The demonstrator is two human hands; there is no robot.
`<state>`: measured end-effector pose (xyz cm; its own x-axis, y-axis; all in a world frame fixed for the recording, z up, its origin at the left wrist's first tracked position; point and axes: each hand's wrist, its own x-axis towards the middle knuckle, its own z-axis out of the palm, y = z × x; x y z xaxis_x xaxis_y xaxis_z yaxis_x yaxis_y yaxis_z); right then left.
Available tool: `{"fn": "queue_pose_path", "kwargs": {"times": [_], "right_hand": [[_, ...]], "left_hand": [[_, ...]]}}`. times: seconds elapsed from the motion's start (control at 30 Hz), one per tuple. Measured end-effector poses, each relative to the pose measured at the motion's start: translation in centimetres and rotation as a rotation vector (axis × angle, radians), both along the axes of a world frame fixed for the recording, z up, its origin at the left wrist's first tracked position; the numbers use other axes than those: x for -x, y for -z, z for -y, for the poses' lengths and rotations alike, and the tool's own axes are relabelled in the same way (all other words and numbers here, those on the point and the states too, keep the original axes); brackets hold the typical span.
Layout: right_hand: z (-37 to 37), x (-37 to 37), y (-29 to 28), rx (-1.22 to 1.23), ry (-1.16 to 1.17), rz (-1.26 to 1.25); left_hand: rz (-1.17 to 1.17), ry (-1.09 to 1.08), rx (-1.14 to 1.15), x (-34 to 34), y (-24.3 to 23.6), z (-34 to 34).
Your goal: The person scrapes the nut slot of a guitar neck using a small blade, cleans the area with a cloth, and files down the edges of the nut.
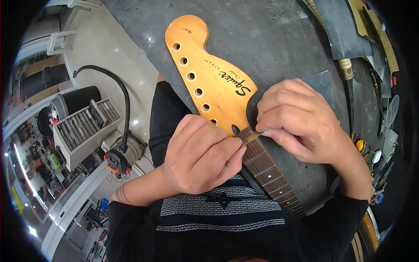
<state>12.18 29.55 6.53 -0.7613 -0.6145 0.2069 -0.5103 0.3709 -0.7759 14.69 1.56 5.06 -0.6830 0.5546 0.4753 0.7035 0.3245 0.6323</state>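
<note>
A light wooden guitar headstock [205,78] with a row of round tuner holes and dark lettering lies on a dark grey bench top, its dark fretted neck [270,179] running toward my body. A thin, flat tan strip [249,138] lies across the neck where it meets the headstock, beside a small dark oval mark. My left hand [203,155] has its fingers curled closed, pinching the strip's left end and partly covering the neck. My right hand [297,118] pinches the other end, fingers bent. My fingertips partly hide the strip.
The bench [275,39] holds knives, blades and assorted tools [347,70] along the right. On the left stand a vacuum with a black hose [122,159], a slotted grey rack [83,133] on the tiled floor, and white-framed glass cabinets [35,174].
</note>
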Motion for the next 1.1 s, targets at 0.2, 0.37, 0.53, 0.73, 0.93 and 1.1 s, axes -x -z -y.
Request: {"fn": "queue_pose_path", "kwargs": {"times": [0.2, 0.37, 0.53, 0.73, 0.93, 1.1], "right_hand": [[0.37, -0.2, 0.2, -0.003, 0.037, -0.029], [0.52, -0.25, 0.13, 0.006, 0.052, -0.013], [0.4, -0.33, 0.26, 0.034, 0.037, -0.04], [0.44, -0.21, 0.16, 0.014, 0.049, -0.01], [0.41, -0.16, 0.22, 0.03, 0.044, -0.003], [0.33, -0.15, 0.22, 0.038, 0.03, -0.038]], "left_hand": [[-0.016, 0.009, -0.012, 0.43, 0.14, -0.1], [-0.008, 0.008, -0.027, 0.37, 0.28, 0.23], [-0.013, 0.028, -0.015, 0.23, 0.22, 0.17], [0.01, 0.027, -0.014, 0.61, 0.16, 0.22], [0.015, 0.026, -0.032, 0.47, 0.18, 0.23], [0.006, 0.038, -0.025, 0.42, 0.06, 0.14]]}}
